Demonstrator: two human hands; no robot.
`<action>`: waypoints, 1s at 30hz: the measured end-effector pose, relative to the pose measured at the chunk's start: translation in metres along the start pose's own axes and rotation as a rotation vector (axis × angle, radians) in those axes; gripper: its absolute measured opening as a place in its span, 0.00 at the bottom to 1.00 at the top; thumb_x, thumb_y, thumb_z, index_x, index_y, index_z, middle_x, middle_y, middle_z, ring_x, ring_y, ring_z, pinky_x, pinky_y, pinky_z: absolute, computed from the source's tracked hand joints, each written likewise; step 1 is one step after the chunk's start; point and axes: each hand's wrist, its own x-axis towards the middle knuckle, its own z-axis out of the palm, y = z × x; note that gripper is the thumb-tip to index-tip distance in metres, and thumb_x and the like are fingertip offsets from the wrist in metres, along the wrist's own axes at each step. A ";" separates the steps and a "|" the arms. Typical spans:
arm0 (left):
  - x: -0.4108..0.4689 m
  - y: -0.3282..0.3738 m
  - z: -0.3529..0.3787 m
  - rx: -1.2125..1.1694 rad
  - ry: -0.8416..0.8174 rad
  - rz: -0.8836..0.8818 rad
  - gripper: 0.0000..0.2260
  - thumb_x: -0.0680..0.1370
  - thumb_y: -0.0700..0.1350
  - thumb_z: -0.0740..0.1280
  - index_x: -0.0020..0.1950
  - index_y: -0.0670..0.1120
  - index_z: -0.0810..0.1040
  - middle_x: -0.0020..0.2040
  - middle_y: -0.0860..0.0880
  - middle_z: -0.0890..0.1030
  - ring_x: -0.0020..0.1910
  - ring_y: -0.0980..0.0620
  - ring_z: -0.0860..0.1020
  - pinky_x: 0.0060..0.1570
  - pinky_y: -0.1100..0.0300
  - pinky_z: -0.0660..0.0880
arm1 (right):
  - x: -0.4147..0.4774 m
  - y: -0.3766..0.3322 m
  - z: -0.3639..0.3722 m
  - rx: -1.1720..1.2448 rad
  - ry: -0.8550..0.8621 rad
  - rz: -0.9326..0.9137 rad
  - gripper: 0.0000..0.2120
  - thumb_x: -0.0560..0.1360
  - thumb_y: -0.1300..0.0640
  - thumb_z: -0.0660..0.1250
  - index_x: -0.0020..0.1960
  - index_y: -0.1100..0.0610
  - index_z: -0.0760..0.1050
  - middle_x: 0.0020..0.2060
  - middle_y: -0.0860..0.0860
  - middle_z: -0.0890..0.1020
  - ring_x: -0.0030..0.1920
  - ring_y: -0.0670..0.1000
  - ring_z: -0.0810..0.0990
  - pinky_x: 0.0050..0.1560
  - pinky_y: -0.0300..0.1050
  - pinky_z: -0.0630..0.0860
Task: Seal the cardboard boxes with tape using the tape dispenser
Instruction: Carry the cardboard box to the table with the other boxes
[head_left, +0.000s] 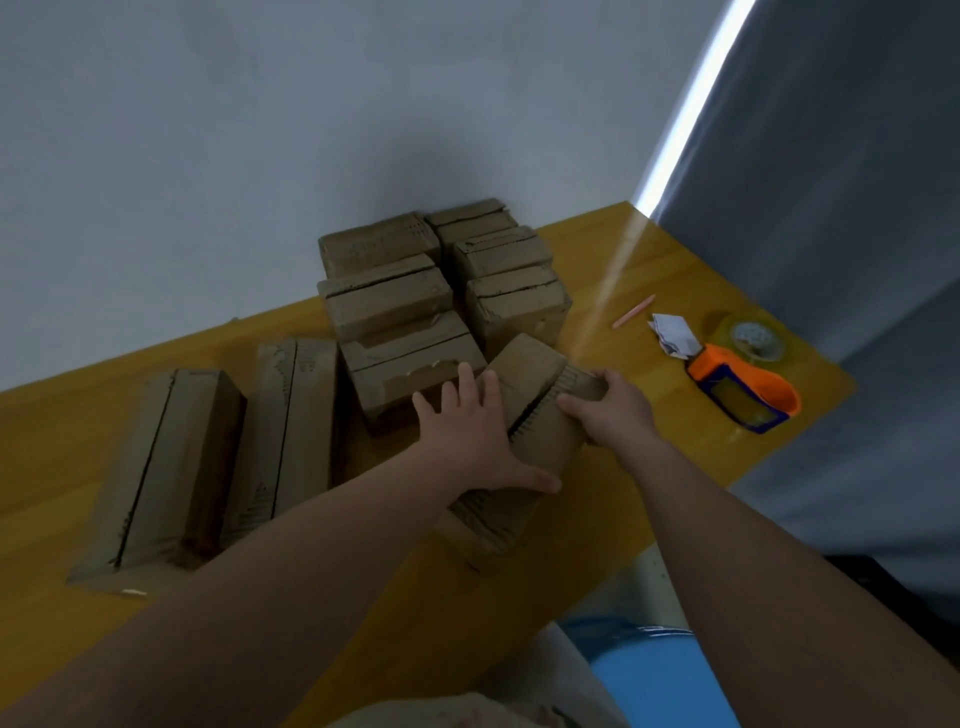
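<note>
A long cardboard box (535, 395) lies at an angle on the yellow wooden table (67, 436), its top flaps meeting along a dark seam. My left hand (470, 441) lies flat on the box's left flap, fingers spread and thumb along the near end. My right hand (610, 405) grips the right edge of the same box, fingers curled over the flap. The orange and blue tape dispenser (743, 395) with a clear tape roll rests on the table to the right, apart from both hands.
Several closed cardboard boxes (389, 301) are packed against the grey wall behind. Two long boxes (176, 467) lie on the left. A pink pencil (634, 310) and crumpled paper (672, 335) lie near the dispenser. The table's edge runs close on the right.
</note>
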 end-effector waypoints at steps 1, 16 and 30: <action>-0.001 0.001 0.000 0.001 -0.006 0.000 0.66 0.53 0.81 0.61 0.76 0.47 0.34 0.76 0.40 0.35 0.76 0.37 0.44 0.69 0.32 0.43 | -0.001 0.000 0.000 0.013 0.006 0.017 0.31 0.72 0.47 0.71 0.70 0.55 0.65 0.62 0.55 0.73 0.55 0.57 0.76 0.52 0.57 0.79; 0.019 0.001 -0.016 0.085 -0.101 0.220 0.56 0.64 0.67 0.71 0.76 0.55 0.34 0.77 0.43 0.35 0.75 0.41 0.35 0.67 0.33 0.36 | -0.004 0.017 -0.020 -0.164 0.011 0.072 0.29 0.77 0.37 0.58 0.52 0.64 0.77 0.48 0.59 0.80 0.45 0.57 0.78 0.50 0.62 0.77; 0.071 0.061 -0.033 0.049 -0.010 0.159 0.54 0.66 0.66 0.71 0.76 0.54 0.35 0.77 0.42 0.40 0.75 0.39 0.40 0.70 0.34 0.39 | 0.087 0.065 -0.083 -0.367 0.100 0.107 0.13 0.78 0.53 0.59 0.54 0.60 0.75 0.47 0.57 0.77 0.44 0.56 0.75 0.41 0.48 0.71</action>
